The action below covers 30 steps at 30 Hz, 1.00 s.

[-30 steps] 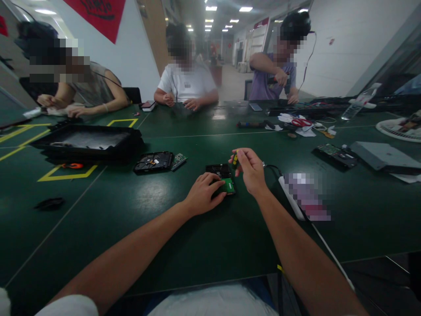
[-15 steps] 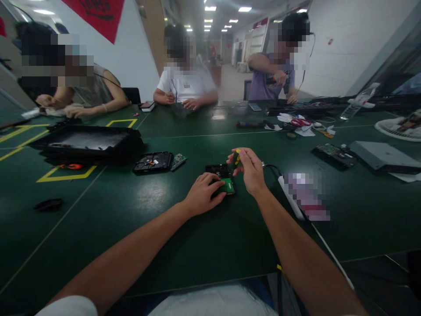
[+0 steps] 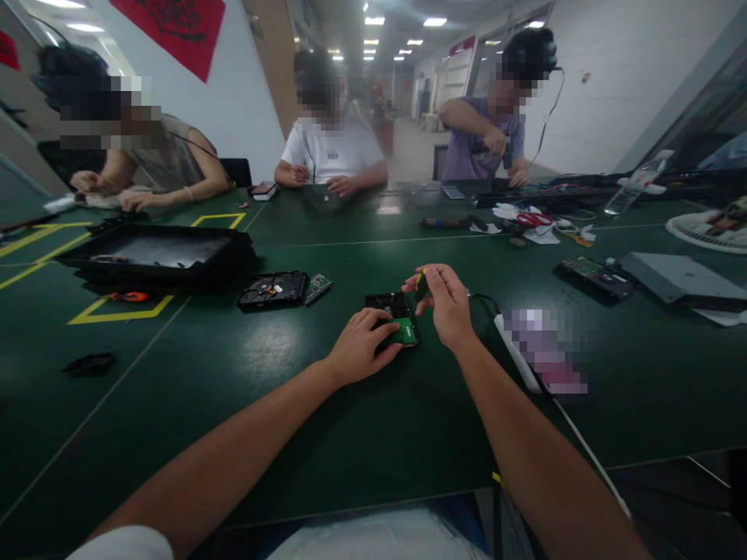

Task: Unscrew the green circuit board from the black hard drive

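A small black hard drive (image 3: 390, 303) with a green circuit board (image 3: 405, 334) lies on the dark green table (image 3: 292, 404) in front of me. My left hand (image 3: 360, 346) rests on its near left side, fingers curled and pressing it down. My right hand (image 3: 447, 303) hovers just right of the drive, its fingers pinched on a small screwdriver with a yellow and black handle (image 3: 420, 281), held upright over the drive's far right corner.
A second opened drive (image 3: 272, 288) with a loose green board (image 3: 317, 285) lies to the left, beside a black tray (image 3: 157, 253). A white power strip (image 3: 519, 358) with a cable lies to the right. Three other people sit at the far side. Scissors (image 3: 534, 219) and parts lie far right.
My right hand has turned the screwdriver slightly between its fingers and stays over the drive. The left hand has not moved.
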Tool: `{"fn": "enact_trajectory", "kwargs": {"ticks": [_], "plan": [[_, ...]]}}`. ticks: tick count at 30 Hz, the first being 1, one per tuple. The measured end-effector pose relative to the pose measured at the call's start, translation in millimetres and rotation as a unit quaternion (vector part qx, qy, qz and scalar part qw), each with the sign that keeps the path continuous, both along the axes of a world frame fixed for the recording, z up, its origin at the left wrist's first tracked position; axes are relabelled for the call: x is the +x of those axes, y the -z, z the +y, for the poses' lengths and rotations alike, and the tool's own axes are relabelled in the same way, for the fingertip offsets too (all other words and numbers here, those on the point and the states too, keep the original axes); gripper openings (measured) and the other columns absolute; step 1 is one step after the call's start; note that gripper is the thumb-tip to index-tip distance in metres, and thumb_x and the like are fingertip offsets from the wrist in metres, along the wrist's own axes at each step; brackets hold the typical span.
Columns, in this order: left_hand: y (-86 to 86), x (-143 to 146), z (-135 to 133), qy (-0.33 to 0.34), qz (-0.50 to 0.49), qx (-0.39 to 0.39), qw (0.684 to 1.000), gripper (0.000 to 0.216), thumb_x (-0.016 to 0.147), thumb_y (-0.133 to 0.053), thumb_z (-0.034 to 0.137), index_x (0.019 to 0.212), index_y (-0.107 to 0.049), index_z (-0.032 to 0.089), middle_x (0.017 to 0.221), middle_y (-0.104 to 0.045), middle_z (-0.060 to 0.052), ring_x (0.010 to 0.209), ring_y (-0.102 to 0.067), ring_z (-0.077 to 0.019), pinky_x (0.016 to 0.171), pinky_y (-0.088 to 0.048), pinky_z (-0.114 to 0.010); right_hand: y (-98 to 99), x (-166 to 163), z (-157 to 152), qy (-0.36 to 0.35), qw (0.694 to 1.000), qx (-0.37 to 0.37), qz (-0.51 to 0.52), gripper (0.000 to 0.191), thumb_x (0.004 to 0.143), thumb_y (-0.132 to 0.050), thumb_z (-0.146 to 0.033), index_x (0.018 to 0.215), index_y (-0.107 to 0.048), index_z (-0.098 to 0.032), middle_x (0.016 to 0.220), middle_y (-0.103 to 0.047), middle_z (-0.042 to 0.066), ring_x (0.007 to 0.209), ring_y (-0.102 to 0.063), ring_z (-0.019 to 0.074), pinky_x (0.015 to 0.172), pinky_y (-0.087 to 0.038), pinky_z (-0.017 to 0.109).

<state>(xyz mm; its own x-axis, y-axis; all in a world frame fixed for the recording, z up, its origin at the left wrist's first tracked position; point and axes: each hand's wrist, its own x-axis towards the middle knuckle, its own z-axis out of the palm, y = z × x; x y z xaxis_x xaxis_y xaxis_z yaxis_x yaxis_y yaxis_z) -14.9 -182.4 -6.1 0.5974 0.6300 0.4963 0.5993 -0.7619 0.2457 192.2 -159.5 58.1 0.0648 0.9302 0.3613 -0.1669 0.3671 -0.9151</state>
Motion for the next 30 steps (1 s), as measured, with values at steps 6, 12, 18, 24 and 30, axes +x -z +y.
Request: {"fn": "enact_trajectory", "kwargs": {"ticks": [6,12,18,24,30], "plan": [[0.0,0.1,0.2,-0.002,0.003,0.002,1.000,0.040,0.102,-0.061,0.045,0.133,-0.069,0.020,0.131,-0.062,-0.017,0.123,-0.059,-0.0331,0.104,-0.052,-0.055,-0.1,0.2,-1.4,0.018,0.998,0.023,-0.059,0.035,0.094,-0.073,-0.058,0.097,-0.069,-0.023,0.087,-0.072,0.001,0.059,-0.061,0.0099,0.043,-0.048,0.019],[-0.7,0.1,-0.6,0.000,0.006,0.002,1.000,0.041,0.102,-0.060,0.045,0.133,-0.069,0.020,0.131,-0.062,-0.017,0.123,-0.059,-0.0326,0.104,-0.052,-0.054,-0.5,0.2,-1.7,0.005,0.999,0.023,-0.035,0.037,0.097,-0.067,-0.060,0.106,-0.070,-0.024,0.093,-0.073,0.004,0.081,-0.073,0.0177,0.044,-0.051,0.020],[-1.7,0.5,-0.7,-0.002,0.009,0.002,1.000,0.039,0.102,-0.061,0.044,0.132,-0.069,0.021,0.131,-0.062,-0.016,0.123,-0.059,-0.0320,0.104,-0.052,-0.054,2.3,1.4,0.0,-0.003,0.999,0.028,-0.033,0.038,0.100,-0.062,-0.059,0.109,-0.071,-0.023,0.099,-0.074,0.006,0.086,-0.073,0.0184,0.049,-0.056,0.021],[-1.8,1.1,-0.7,-0.004,0.004,0.005,1.000,0.037,0.102,-0.062,0.044,0.131,-0.069,0.022,0.130,-0.063,-0.015,0.123,-0.059,-0.0320,0.104,-0.053,-0.054,5.4,0.6,1.3,0.035,0.997,0.035,-0.057,0.039,0.085,-0.083,-0.055,0.101,-0.065,-0.024,0.093,-0.068,0.001,0.077,-0.066,0.0145,0.047,-0.053,0.020],[1.1,0.0,1.1,-0.004,0.000,-0.004,1.000,0.039,0.101,-0.063,0.045,0.133,-0.069,0.024,0.131,-0.063,-0.015,0.123,-0.059,-0.0322,0.103,-0.053,-0.056,1.7,-0.2,-0.2,0.009,0.999,0.025,-0.041,0.039,0.088,-0.079,-0.056,0.104,-0.064,-0.024,0.096,-0.070,0.003,0.085,-0.071,0.0177,0.047,-0.054,0.020]]}}
